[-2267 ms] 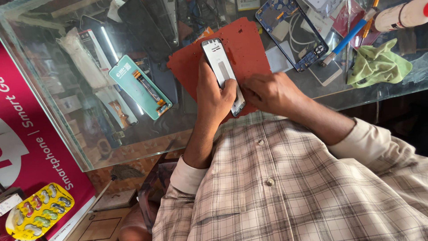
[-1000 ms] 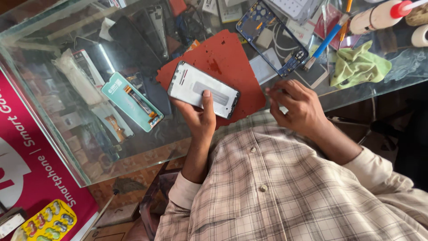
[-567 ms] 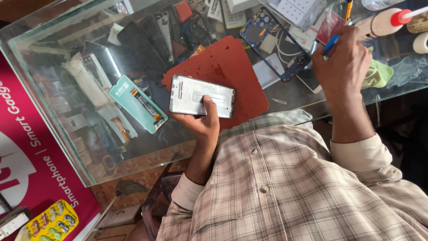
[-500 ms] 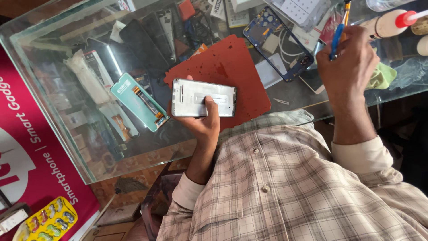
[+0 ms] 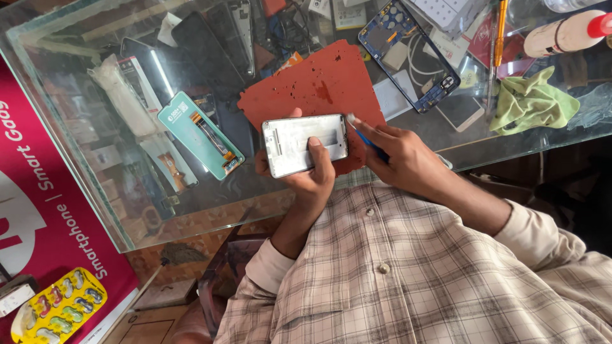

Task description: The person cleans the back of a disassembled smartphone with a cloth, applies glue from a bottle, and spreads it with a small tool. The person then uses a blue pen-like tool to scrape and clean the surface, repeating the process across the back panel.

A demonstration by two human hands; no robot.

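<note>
Left hand (image 5: 306,175) clamps phone frame (image 5: 305,144) just above red mat (image 5: 319,86), thumb across its face. Right hand (image 5: 405,162) pinches blue tool (image 5: 364,137), tip at frame's edge. Risk: tip slipping, gouging frame. Beyond: blue chassis (image 5: 408,54), green cloth (image 5: 532,102).

Left hand (image 5: 306,175) grips the silver phone frame (image 5: 305,143) over the red mat (image 5: 319,83), thumb across it. I see my right hand (image 5: 408,162) put a blue tool (image 5: 370,141) to its right edge. Green cloth (image 5: 532,102) lies on the glass table (image 5: 95,191).
</note>
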